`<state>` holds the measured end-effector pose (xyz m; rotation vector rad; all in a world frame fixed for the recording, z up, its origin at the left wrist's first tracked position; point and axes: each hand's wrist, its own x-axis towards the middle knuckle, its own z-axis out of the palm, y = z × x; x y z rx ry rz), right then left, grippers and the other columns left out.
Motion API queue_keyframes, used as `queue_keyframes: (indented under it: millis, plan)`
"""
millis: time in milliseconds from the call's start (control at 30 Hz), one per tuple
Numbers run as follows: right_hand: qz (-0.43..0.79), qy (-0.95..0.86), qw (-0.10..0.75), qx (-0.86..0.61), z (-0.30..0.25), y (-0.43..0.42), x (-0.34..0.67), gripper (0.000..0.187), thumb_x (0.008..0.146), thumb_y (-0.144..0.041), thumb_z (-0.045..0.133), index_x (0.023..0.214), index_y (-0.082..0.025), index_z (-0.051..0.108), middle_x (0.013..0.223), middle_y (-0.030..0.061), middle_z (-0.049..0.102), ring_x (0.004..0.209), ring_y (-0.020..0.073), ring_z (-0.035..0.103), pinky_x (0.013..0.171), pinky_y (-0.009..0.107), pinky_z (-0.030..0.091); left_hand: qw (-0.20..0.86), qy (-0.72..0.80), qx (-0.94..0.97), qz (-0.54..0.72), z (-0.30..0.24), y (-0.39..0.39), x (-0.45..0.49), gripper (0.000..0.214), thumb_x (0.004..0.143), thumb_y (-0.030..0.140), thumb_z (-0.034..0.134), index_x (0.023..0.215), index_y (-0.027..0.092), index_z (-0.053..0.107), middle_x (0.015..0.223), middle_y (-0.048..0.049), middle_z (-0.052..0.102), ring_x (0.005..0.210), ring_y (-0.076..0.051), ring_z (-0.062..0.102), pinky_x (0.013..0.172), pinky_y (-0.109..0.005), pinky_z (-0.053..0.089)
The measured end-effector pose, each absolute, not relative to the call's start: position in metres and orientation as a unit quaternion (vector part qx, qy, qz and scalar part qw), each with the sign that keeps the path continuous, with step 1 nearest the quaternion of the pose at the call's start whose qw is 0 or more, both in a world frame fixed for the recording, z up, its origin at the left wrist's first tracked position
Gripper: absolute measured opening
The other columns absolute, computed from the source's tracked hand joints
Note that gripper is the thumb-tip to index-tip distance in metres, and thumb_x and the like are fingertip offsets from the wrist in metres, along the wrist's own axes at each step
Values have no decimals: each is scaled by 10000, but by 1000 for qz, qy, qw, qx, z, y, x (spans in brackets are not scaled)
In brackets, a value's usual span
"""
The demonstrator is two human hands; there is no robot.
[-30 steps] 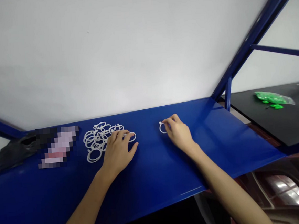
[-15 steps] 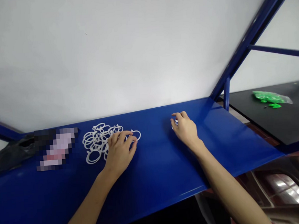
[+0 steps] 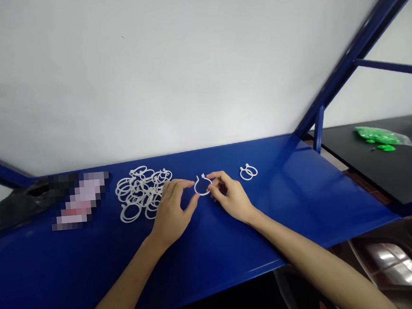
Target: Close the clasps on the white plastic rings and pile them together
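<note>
A white plastic ring (image 3: pixel 202 194) with a gap at its top is between my two hands, over the blue table. My left hand (image 3: pixel 176 204) has its thumb and fingertips at the ring's left side, curved around it. On the other side, my right hand (image 3: pixel 230 193) pinches the ring with thumb and forefinger. A tangled pile of white rings (image 3: pixel 130 213) lies just left of my left hand, partly hidden behind it. Two overlapping white rings (image 3: pixel 248 172) rest on the table to the right of my right hand.
The blue table (image 3: pixel 301 190) backs onto a white wall. At its left lie a black plastic bag (image 3: pixel 14 210) and a pixelated item (image 3: pixel 79 200). Blue frame bars (image 3: pixel 348 62) rise at the right. Beyond them, a black table (image 3: pixel 382 174) holds a bag of green pieces (image 3: pixel 379 134).
My right hand has left the two rings on the right and come inward to the single ring. That ring now sits between both hands, away from the pile. The view has shifted slightly.
</note>
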<state>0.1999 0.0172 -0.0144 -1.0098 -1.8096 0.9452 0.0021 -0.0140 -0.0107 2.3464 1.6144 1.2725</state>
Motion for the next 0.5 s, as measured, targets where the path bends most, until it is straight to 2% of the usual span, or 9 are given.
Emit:
queue_keyframes:
  millis: [133, 233, 400, 500]
  plan:
    - [346, -751, 409, -386, -14, 15, 201, 222, 976, -260, 538, 1187, -218, 595, 807, -15, 660, 676, 123, 621, 655, 245, 496, 171, 578, 688, 404, -5, -11, -1, 188, 927, 383, 599, 1027, 249, 687, 969, -4, 728, 789, -154, 654, 701, -287, 533]
    - [327, -774, 401, -365, -16, 12, 201, 196, 982, -256, 554, 1157, -215, 631, 819, -5, 672, 685, 123, 621, 666, 244, 495, 240, 580, 671, 394, -3, -10, -2, 204, 923, 421, 594, 970, 258, 707, 956, 12, 751, 773, -150, 671, 687, -276, 528]
    - [296, -796, 402, -343, -18, 12, 202, 98, 976, -280, 604, 1005, -209, 665, 791, 5, 674, 699, 139, 614, 676, 258, 489, 240, 565, 680, 400, -5, -12, 3, 167, 909, 384, 616, 931, 261, 726, 916, 13, 742, 751, -141, 658, 739, -287, 531]
    - [276, -816, 390, -326, -16, 13, 205, 132, 1003, -265, 561, 920, -211, 648, 853, 26, 709, 749, 155, 620, 711, 275, 493, 228, 554, 688, 410, -8, -14, 5, 155, 911, 349, 610, 895, 254, 732, 885, 6, 729, 752, -142, 662, 746, -289, 533]
